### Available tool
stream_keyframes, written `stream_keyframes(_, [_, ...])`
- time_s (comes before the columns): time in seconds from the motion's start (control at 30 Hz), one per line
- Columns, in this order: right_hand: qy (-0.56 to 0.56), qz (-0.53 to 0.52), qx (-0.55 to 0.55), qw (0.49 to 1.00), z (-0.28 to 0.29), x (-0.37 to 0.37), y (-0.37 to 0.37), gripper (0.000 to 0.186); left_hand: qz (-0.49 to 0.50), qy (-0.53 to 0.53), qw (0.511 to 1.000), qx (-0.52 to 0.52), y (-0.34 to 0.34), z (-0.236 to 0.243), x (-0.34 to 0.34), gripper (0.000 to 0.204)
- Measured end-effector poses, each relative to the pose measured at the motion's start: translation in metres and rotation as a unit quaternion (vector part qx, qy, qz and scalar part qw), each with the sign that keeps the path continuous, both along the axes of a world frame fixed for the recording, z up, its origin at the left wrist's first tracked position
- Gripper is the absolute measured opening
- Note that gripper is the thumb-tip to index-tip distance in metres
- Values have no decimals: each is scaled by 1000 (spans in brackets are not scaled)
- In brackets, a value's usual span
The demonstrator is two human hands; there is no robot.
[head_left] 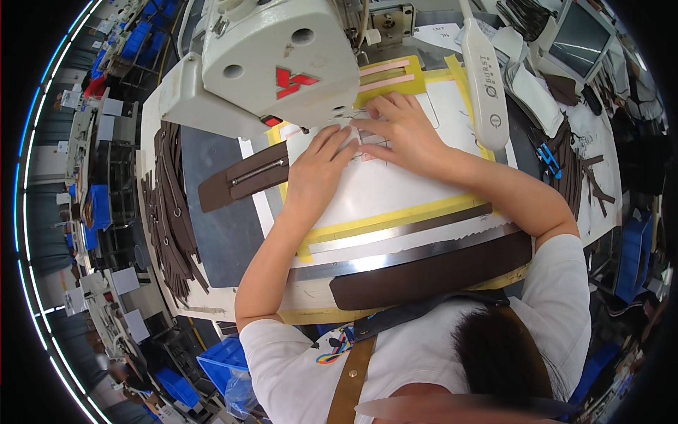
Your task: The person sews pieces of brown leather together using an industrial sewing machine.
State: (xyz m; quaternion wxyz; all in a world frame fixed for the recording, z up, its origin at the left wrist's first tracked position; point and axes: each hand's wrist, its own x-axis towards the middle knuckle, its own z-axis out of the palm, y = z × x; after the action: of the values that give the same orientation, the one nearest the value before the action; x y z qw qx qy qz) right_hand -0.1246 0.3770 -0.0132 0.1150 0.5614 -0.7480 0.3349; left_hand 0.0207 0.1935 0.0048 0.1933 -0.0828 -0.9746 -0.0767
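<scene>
Both of my hands rest flat on a white template board (pixel 395 187) edged with yellow tape, right under the head of a white sewing machine (pixel 272 60). My left hand (pixel 318 169) presses the board with fingers spread, just right of a brown leather piece with a zipper (pixel 244 180). My right hand (pixel 399 131) lies beside it, fingertips pointing left toward the needle area, on a small pale piece I cannot make out. Neither hand grips anything.
A pile of brown leather strips (pixel 169 219) hangs at the table's left. A long brown leather pad (pixel 431 272) lines the front edge. A white lamp bar (pixel 484 78) stands right of the machine, with more brown pieces (pixel 572 169) and blue scissors (pixel 547 155) beyond. Blue bins (pixel 222 360) sit below.
</scene>
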Motion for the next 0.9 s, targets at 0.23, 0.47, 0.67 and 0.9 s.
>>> stream_keyframes(0.23, [10, 1, 15, 1000, 3, 0, 0, 40, 6, 0, 1000, 19, 1, -1, 1, 43])
stream_keyframes(0.47, [-1, 6, 44, 999, 9, 2, 2, 42, 16, -15, 997, 70, 0, -2, 5, 39])
stream_keyframes(0.67, [-8, 2, 44, 999, 7, 2, 2, 42, 13, -23, 999, 46, 0, -3, 6, 42])
stream_keyframes(0.9, [-1, 0, 42, 999, 11, 3, 3, 42, 9, -15, 999, 43, 0, -2, 5, 40])
